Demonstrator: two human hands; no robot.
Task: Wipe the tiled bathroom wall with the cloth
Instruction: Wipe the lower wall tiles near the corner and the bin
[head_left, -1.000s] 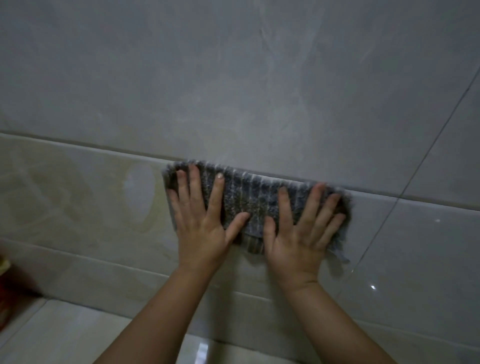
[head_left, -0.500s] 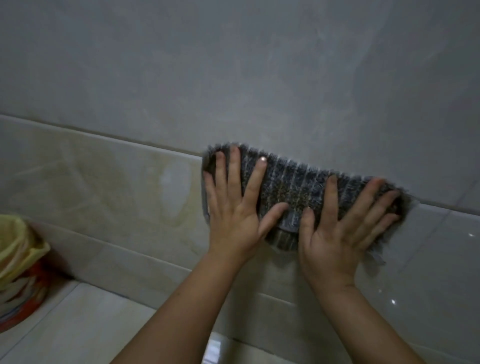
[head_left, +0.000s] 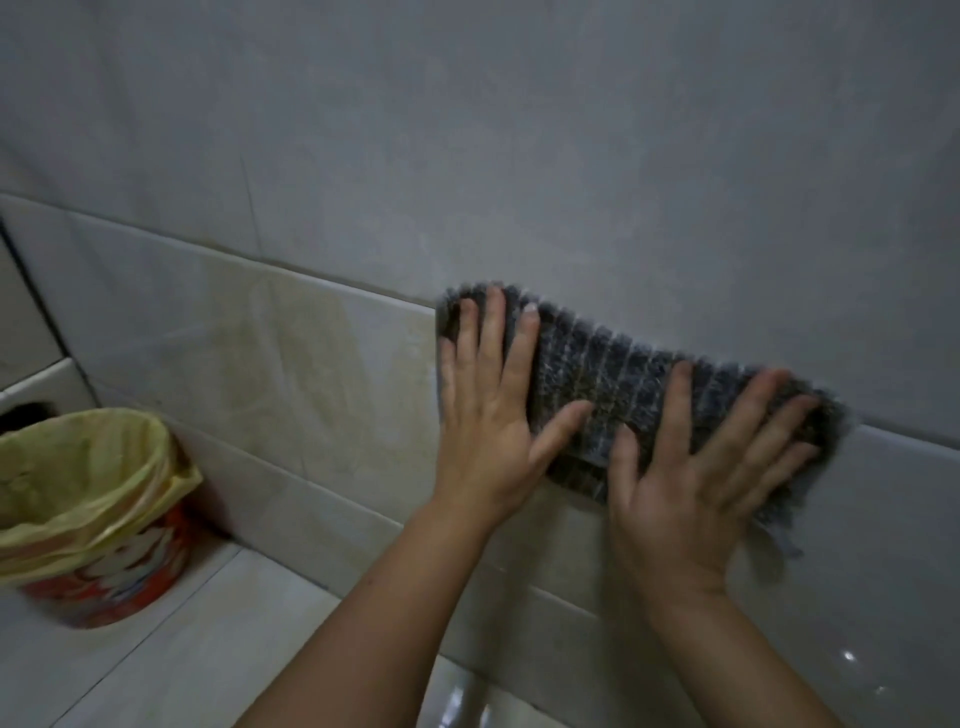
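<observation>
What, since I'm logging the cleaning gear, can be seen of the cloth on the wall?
The cloth is dark grey with lighter ribbed stripes and fuzzy edges. It lies spread as a long band flat against the tiled wall, along a tile joint, sloping down rightward. The left hand presses its left end, the right hand its right end, fingers straight; a loose bit hangs lower right.

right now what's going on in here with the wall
A person is wiping the tiled wall with a dark grey ribbed cloth. Both hands press it flat with straight, spread fingers: the left hand on its left end, the right hand on its right end. The cloth lies along the joint between the grey upper tiles and the paler lower ones. A bin with a yellow liner stands on the floor to the left.
</observation>
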